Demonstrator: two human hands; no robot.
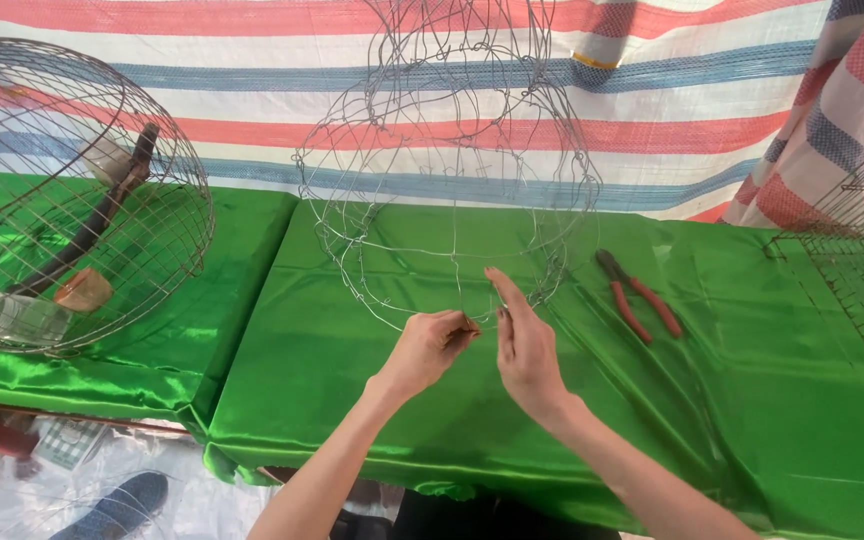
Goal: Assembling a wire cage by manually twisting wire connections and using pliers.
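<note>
Hands meet at the lower rim of a thin wire frame (449,170), which stands on the green cloth table (352,380) and rises away from the person. The left hand (429,347) is closed, pinching the wire at its fingertips. The right hand (524,345) is just beside it, fingers almost straight and loose, touching the same rim; I cannot tell if it grips. Red-handled pliers (638,297) lie near, to the right.

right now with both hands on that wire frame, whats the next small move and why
Probably keep twisting the loose wire end tight. The left hand pinches the wire frame at its lower rim, the right hand steadies it beside, fingers raised. The pliers lie unused on the green cloth, within reach if fingers prove too weak.
</note>
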